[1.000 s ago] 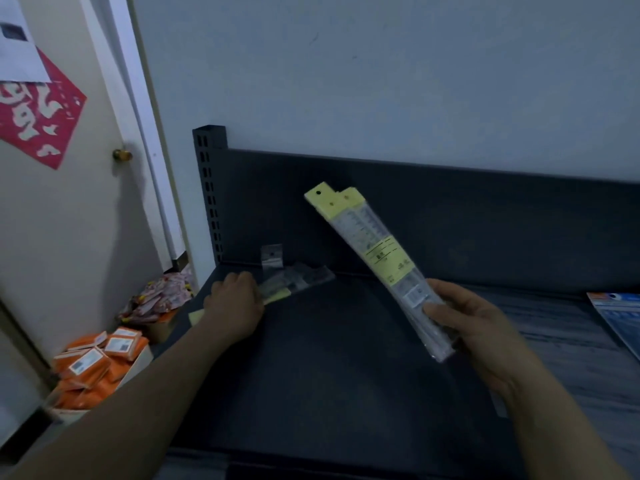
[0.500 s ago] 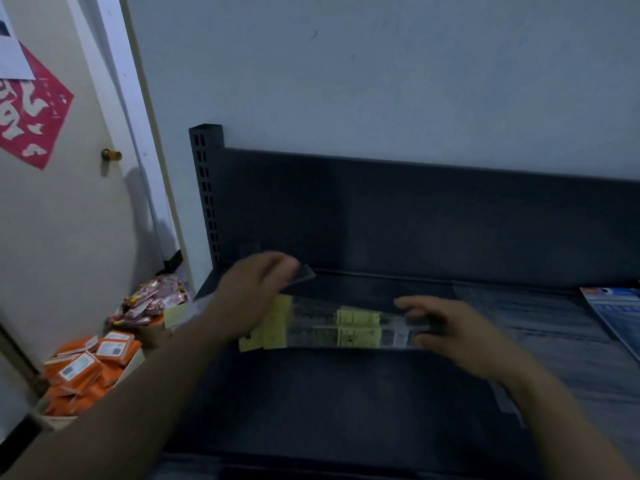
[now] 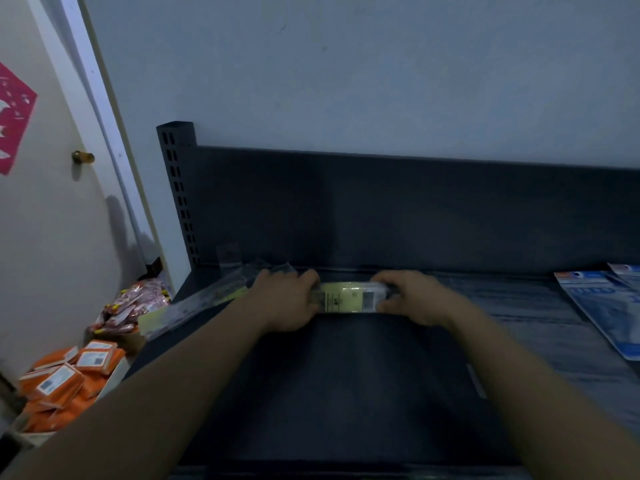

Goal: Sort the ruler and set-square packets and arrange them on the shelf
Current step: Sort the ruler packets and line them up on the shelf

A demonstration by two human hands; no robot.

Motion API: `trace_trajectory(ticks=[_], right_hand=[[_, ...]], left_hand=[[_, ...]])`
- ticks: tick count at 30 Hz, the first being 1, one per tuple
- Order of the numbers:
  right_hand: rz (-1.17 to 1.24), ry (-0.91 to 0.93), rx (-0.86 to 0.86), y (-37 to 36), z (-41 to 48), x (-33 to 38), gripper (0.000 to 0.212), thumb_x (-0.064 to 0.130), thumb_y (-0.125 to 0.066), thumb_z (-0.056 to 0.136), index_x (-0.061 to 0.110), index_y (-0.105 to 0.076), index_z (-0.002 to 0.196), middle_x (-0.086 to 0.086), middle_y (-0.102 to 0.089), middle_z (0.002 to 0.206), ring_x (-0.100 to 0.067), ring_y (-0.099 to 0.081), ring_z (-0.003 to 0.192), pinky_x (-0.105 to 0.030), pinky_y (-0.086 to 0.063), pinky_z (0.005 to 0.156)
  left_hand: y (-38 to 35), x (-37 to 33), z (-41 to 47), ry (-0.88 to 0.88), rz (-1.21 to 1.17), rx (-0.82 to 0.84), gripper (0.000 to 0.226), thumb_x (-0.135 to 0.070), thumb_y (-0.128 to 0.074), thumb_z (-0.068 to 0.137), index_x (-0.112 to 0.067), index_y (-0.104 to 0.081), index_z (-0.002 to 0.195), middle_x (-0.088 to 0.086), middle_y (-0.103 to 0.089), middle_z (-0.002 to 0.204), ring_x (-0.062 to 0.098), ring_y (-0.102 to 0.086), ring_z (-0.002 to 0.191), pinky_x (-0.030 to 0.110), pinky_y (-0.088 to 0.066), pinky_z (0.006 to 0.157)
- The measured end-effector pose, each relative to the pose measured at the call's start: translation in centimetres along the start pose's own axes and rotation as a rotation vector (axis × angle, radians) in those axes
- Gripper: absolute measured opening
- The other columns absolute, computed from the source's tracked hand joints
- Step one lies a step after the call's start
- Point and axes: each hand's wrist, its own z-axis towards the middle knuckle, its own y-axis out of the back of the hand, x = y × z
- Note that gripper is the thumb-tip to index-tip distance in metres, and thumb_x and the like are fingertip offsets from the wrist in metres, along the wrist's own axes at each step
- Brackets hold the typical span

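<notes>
- My left hand (image 3: 284, 301) and right hand (image 3: 414, 301) each curl round one end of the yellow-labelled ruler packet (image 3: 349, 298). Both grips are closed on it.
- The packet lies flat at the 12 o'clock side of the shelf (image 3: 346, 393), running from 9 to 3, just in front of the back panel (image 3: 381, 209).
- To do this well, I judge I should square it parallel to that panel and press it flat. Then I should let go with both hands together so it does not skew.
- Clear packets (image 3: 194, 306) at 10 o'clock overhang the shelf edge. Blue packets (image 3: 602, 306) at 3 o'clock are cut off by the frame.
- My hands hide both packet ends, and its print is too dim to read.
</notes>
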Motion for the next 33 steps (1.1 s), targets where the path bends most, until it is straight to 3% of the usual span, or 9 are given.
trace_trajectory(ticks=[3, 5, 7, 9, 14, 20, 33], right_hand=[[-0.133, -0.081, 0.038, 0.3, 1.7, -0.4, 0.043, 0.041, -0.055, 0.09, 0.038, -0.044, 0.132, 0.0, -0.053, 0.13, -0.024, -0.038, 0.126, -0.044, -0.024, 0.112], [-0.198, -0.138, 0.075, -0.6, 2.2, -0.5, 0.066, 0.053, -0.051, 0.088, 0.039, -0.023, 0.146, -0.006, -0.032, 0.148, -0.027, -0.022, 0.137, -0.047, -0.014, 0.115], [-0.179, -0.16, 0.101, -2.0, 2.2, -0.5, 0.088, 0.069, -0.048, 0.082, 0.039, -0.002, 0.15, -0.002, -0.008, 0.158, -0.026, -0.003, 0.145, -0.05, -0.006, 0.116], [-0.162, -0.137, 0.084, -3.1, 1.8, -0.8, 0.097, 0.079, -0.043, 0.077, 0.04, 0.007, 0.15, 0.003, 0.004, 0.16, -0.023, 0.009, 0.146, -0.05, -0.001, 0.116], [-0.227, -0.118, 0.164, -3.4, 0.1, -0.8, 0.097, 0.085, -0.033, 0.075, 0.04, 0.011, 0.149, 0.005, 0.015, 0.16, -0.02, 0.017, 0.146, -0.049, 0.006, 0.117], [-0.326, -0.126, 0.171, -4.1, -2.5, -0.5, 0.073, 0.071, -0.012, 0.089, 0.039, 0.02, 0.146, 0.002, 0.019, 0.159, -0.02, 0.02, 0.145, -0.048, 0.011, 0.117], [-0.292, -0.137, 0.154, -5.1, -9.2, 1.0, 0.084, 0.073, -0.012, 0.086, 0.029, 0.026, 0.146, -0.001, 0.032, 0.153, -0.014, 0.03, 0.14, -0.036, 0.016, 0.116]], left_hand=[[-0.4, -0.8, 2.5, 0.002, 0.021, 0.04, 0.054, -0.047, -0.033, 0.097, -0.018, -0.028, 0.142, 0.011, -0.04, 0.142, 0.03, -0.039, 0.128, 0.042, -0.026, 0.106], [-1.3, -1.1, 3.2, 0.017, 0.006, 0.043, 0.066, -0.052, -0.029, 0.097, -0.016, -0.016, 0.15, 0.011, -0.029, 0.151, 0.031, -0.03, 0.135, 0.043, -0.019, 0.112], [-2.4, -1.1, 3.2, 0.012, -0.012, 0.014, 0.073, -0.057, -0.026, 0.096, -0.014, -0.006, 0.153, 0.01, -0.019, 0.157, 0.028, -0.02, 0.143, 0.043, -0.01, 0.118], [-3.2, -1.0, 2.7, -0.015, -0.03, -0.002, 0.076, -0.058, -0.024, 0.096, -0.013, -0.002, 0.153, 0.008, -0.01, 0.16, 0.025, -0.008, 0.147, 0.042, -0.004, 0.12], [-3.3, -1.5, 0.6, -0.025, -0.083, 0.061, 0.077, -0.059, -0.02, 0.097, -0.014, 0.005, 0.154, 0.007, 0.006, 0.162, 0.021, 0.005, 0.149, 0.038, 0.001, 0.121], [-3.4, -3.3, -2.5, -0.013, -0.081, 0.121, 0.079, -0.061, -0.016, 0.096, -0.015, 0.013, 0.152, 0.007, 0.016, 0.16, 0.02, 0.016, 0.147, 0.042, 0.007, 0.12], [-3.0, -4.7, -7.6, -0.035, -0.124, 0.188, 0.083, -0.065, -0.019, 0.094, -0.016, 0.017, 0.151, 0.005, 0.025, 0.158, 0.019, 0.025, 0.145, 0.041, 0.011, 0.119]])
